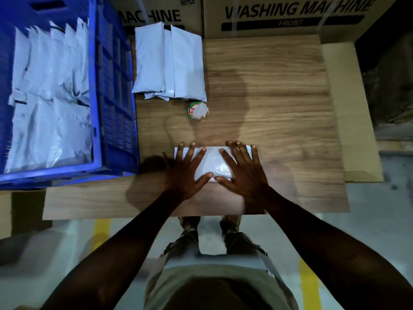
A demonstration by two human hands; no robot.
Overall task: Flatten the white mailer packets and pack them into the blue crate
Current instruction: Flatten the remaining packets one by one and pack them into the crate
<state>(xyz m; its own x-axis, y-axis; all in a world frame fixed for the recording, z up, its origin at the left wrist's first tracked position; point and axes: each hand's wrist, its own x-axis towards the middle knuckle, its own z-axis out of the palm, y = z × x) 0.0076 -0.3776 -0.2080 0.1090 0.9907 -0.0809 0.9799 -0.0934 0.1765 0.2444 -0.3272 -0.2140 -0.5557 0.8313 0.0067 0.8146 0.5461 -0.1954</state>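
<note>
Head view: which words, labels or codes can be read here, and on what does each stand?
"WASHING MACHINE" and "FRONT": brown cardboard box behind the wooden table, right.
"MACHINE", first letter partly cut off: second brown cardboard box behind the blue plastic crate.
QR code on that second box: too blurred.
Round green-and-red label: unreadable.
White mailer packets: no print visible.

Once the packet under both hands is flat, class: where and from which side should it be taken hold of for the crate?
Probably its left short edge, pinched by the left hand coming from the crate side. The packet lies flat and crosswise on the table, so only its edges offer a grip; the right hand can steady it.
</note>
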